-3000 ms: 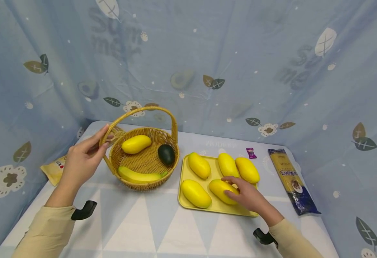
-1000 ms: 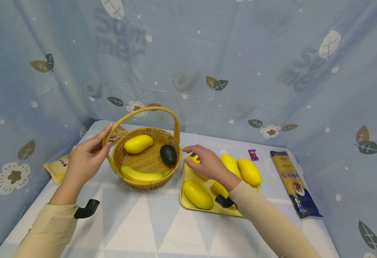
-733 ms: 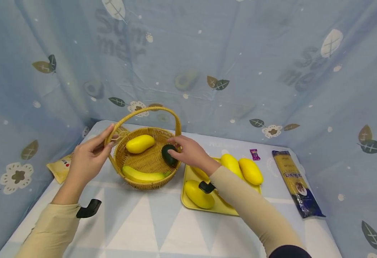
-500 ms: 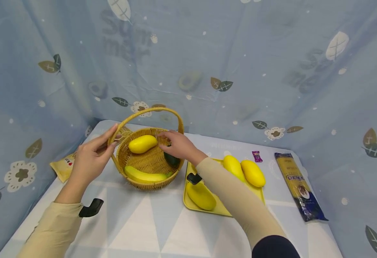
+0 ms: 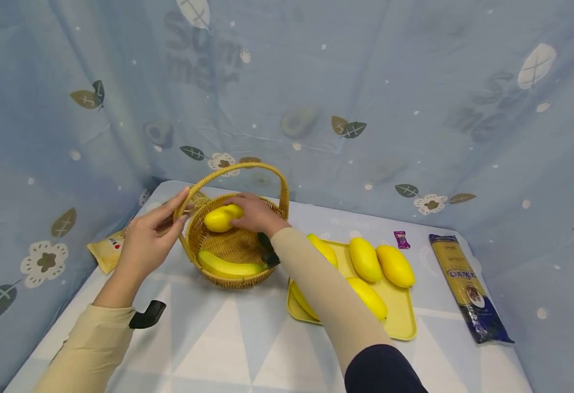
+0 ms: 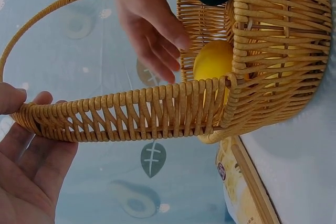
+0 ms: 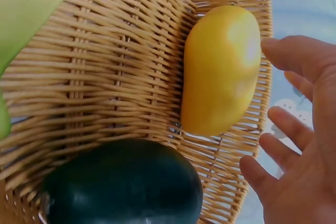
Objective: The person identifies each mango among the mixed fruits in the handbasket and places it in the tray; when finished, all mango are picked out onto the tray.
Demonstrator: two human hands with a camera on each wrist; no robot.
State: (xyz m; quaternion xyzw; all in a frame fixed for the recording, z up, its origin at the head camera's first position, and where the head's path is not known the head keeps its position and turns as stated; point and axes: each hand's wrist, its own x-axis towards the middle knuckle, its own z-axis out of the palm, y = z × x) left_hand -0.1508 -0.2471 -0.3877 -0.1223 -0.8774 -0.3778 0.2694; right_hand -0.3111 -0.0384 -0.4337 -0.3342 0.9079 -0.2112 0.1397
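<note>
My left hand (image 5: 149, 237) grips the side of the arched handle (image 6: 131, 111) of a round wicker basket (image 5: 228, 283), thumb on one face and fingers on the other. Inside lie a yellow mango (image 7: 223, 69), a banana (image 5: 228, 267) and a dark green avocado (image 7: 126, 184). My right hand (image 5: 254, 213) reaches into the basket over the mango, overlapping its right end in the head view. In the right wrist view its fingers are spread and fairly straight, with the thumb tip right at the mango's edge. The forearm hides part of the avocado.
Right of the basket, a yellow tray (image 5: 400, 325) bears several mangoes (image 5: 364, 259), partly covered by my right sleeve. Beyond it lie a small purple wrapped candy (image 5: 402, 240) and a long pasta bag (image 5: 468, 289). A yellow packet (image 5: 107, 251) lies left of the basket.
My right hand has left a mango on the tray and moved left, past the avocado, to the mango in the basket. The left hand stays on the handle. The head view has shifted slightly.
</note>
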